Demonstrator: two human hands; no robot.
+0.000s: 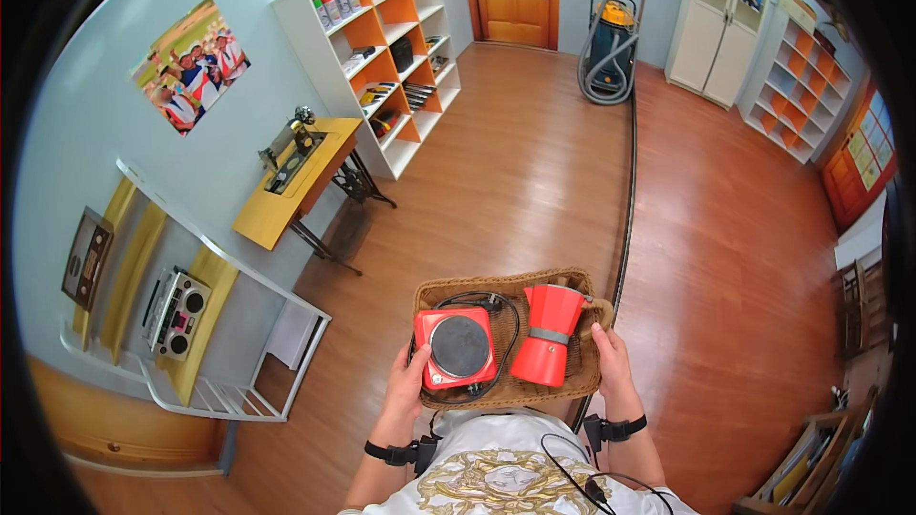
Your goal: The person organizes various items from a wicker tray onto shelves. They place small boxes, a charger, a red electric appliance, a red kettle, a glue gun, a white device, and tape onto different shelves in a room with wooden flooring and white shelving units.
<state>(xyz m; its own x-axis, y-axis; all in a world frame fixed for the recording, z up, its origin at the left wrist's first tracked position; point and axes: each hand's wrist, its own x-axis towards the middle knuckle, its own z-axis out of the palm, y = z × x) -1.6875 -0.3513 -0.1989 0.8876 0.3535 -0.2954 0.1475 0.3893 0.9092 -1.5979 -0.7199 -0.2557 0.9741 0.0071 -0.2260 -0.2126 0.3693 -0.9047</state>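
A brown wicker basket is held in front of my body, one hand at each end. My left hand grips its left end, the thumb by a red single-burner electric hot plate with a dark round plate. A black power cord with a plug loops around the hot plate inside the basket. In the right half lies a red moka pot with a grey band, tilted on its side. My right hand holds the basket's right end near its handle, thumb on the rim.
To the left stand a white rack with a boombox and a radio, a treadle sewing machine table and a shelf unit. A vacuum cleaner stands far ahead. A dark strip crosses the wooden floor.
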